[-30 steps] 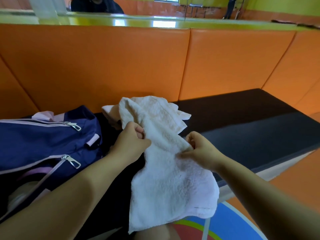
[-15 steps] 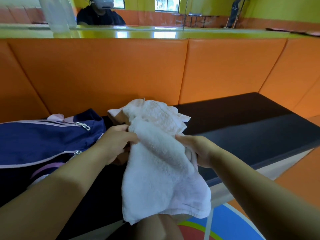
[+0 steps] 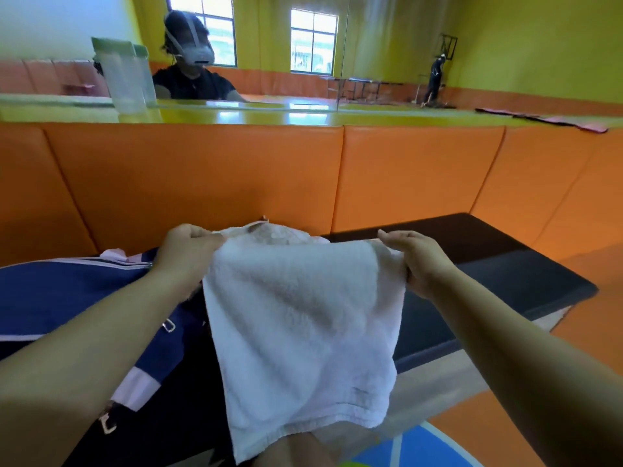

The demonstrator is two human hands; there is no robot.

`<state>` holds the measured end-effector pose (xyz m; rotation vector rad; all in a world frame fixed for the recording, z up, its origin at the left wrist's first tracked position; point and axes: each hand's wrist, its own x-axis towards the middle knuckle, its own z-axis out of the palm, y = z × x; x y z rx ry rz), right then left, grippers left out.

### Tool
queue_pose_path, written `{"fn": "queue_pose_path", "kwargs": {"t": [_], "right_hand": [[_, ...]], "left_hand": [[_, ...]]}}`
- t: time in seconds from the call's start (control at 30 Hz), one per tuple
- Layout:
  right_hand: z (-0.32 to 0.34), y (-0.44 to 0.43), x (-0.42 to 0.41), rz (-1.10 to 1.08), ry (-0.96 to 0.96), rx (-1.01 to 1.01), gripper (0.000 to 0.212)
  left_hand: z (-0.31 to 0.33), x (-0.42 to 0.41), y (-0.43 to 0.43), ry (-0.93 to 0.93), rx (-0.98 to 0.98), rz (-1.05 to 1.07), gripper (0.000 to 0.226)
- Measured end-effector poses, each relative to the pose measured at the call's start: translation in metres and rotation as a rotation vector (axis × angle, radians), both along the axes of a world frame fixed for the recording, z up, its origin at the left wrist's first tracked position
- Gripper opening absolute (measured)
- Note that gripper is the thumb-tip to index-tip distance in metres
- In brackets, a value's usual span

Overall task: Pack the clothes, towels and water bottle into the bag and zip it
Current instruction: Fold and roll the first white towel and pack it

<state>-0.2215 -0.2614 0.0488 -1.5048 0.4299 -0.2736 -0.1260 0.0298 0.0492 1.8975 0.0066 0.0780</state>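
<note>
Towel (image 3: 303, 325), white terry, hangs spread beside navy bag (image 3: 67, 291). Left hand (image 3: 188, 251) pinches one top corner, right hand (image 3: 418, 261) pinches other. Light, soft, floppy, possibly doubled at top edge. Best taken by corners for folding.

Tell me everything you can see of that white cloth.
It is a white towel of fluffy terry cloth, faintly pink, with a stitched hem along its lower edge. It hangs spread out beside a navy bag, folded over at the top, where the left hand grips one upper corner and the right hand pinches the other.
</note>
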Motion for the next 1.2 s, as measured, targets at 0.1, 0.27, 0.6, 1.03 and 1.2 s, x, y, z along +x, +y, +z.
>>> {"fn": "queue_pose_path", "kwargs": {"t": [0.1, 0.27, 0.6, 1.03, 1.2], "right_hand": [[0.014, -0.011, 0.001, -0.137, 0.013, -0.081, 0.017], [0.04, -0.016, -0.009, -0.127, 0.132, -0.324, 0.035], [0.037, -0.003, -0.028, 0.008, 0.556, -1.193, 0.022], [0.082, -0.033, -0.05, -0.257, -0.206, -0.223, 0.051], [0.115, -0.034, -0.065, -0.279, -0.278, -0.246, 0.045]], "left_hand": [[0.013, -0.001, -0.001, -0.159, 0.101, 0.026, 0.024], [0.032, 0.0, 0.002, -0.248, 0.374, -0.035, 0.017], [0.046, -0.014, 0.0, -0.263, 0.409, 0.002, 0.03], [0.085, -0.019, 0.008, -0.351, 0.052, 0.035, 0.029], [0.109, -0.025, 0.013, -0.305, -0.014, -0.129, 0.023]]}}
